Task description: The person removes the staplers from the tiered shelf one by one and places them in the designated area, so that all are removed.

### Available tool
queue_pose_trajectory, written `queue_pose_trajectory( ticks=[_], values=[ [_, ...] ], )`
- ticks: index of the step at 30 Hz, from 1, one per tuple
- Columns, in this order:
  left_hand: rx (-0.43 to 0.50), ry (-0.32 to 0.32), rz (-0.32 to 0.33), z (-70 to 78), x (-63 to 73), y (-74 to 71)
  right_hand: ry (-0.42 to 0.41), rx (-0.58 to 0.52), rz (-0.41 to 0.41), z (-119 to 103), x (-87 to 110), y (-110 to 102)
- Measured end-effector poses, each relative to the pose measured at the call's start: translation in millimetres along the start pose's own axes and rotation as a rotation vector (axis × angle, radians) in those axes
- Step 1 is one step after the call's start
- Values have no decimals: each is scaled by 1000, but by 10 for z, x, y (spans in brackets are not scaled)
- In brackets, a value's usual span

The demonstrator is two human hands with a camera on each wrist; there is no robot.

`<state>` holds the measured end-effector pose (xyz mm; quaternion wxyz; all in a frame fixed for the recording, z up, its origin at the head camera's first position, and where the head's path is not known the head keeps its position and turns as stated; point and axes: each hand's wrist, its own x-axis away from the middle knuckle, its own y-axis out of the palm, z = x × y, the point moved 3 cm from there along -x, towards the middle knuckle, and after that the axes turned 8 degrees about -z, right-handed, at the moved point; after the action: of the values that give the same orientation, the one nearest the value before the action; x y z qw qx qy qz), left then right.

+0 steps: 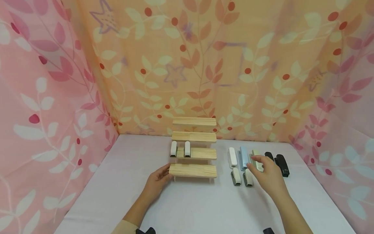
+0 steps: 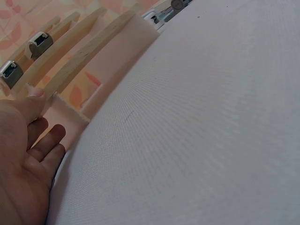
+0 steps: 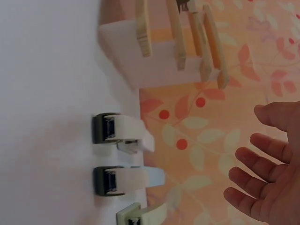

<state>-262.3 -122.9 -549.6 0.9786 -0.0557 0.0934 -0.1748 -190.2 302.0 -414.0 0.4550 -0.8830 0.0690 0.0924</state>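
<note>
A stepped wooden display rack (image 1: 193,170) stands mid-table with several light boards. My left hand (image 1: 157,182) is at the left end of its lowest board; the thumb (image 2: 35,91) touches the board's end, and the fingers hang bent below. Two small white staplers, a left one (image 1: 173,149) and a right one (image 1: 187,149), sit on the second board up. My right hand (image 1: 268,175) hovers over the staplers on the right, fingers apart and holding nothing. Under and beside it are a green stapler (image 1: 255,153), a blue stapler (image 1: 243,158) and a white stapler (image 3: 130,181) with a dark base.
Another small white stapler (image 1: 236,176) lies in the front row, with a longer white stapler (image 1: 232,157) behind it. Two black staplers, one of them farthest right (image 1: 281,165), lie beyond the right hand. Patterned cloth (image 1: 193,65) closes off the back and both sides of the white table (image 1: 198,208).
</note>
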Motion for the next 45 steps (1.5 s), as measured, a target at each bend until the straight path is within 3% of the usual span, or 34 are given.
queue_pose_trajectory(
  ticks=[7,16,22,38,45],
  values=[
    [3,-21,10,-9,3,-23,-95,-47,19,-404,-241,83],
    [17,-26,7,27,23,-11,-207,-176,-2,-889,-457,433],
    [26,-40,0,31,25,-7,-222,-223,-19,-1105,-534,676],
    [7,-21,3,15,17,-5,-151,-287,-54,-1372,-672,1308],
    [20,-25,2,34,24,2,-170,-251,-3,-1395,-672,1482]
  ],
)
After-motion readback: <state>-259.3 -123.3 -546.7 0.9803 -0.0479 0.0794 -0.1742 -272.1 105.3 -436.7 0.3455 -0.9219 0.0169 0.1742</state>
